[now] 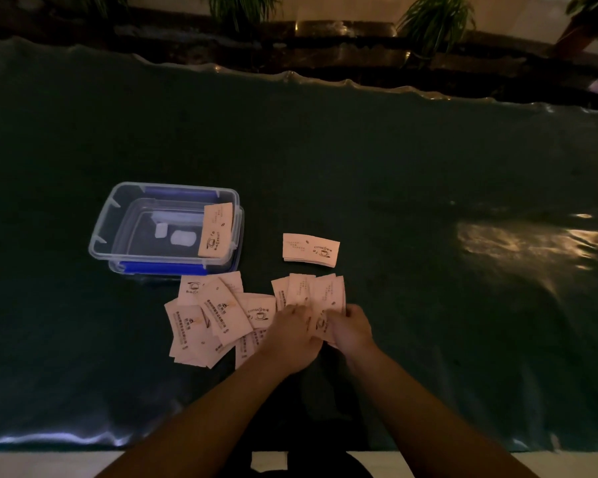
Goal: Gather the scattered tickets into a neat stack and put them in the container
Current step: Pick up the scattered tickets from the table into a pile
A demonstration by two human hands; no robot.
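Several pale coffee tickets [208, 315] lie scattered and overlapping on the dark green cloth. My left hand [292, 331] and my right hand [351, 327] press together on a fanned bunch of tickets [320, 293], fingers closed around them. A small squared stack of tickets [310, 250] lies just beyond my hands. The clear plastic container [99, 241] with blue clips sits at the left. One ticket [216, 231] leans against the container's right inner wall.
The green cloth [428, 188] covers the table, with a bright glare patch at the right. Two small white objects [183, 238] lie inside the container. Potted plants and a dark ledge run along the far edge. The near table edge is below my forearms.
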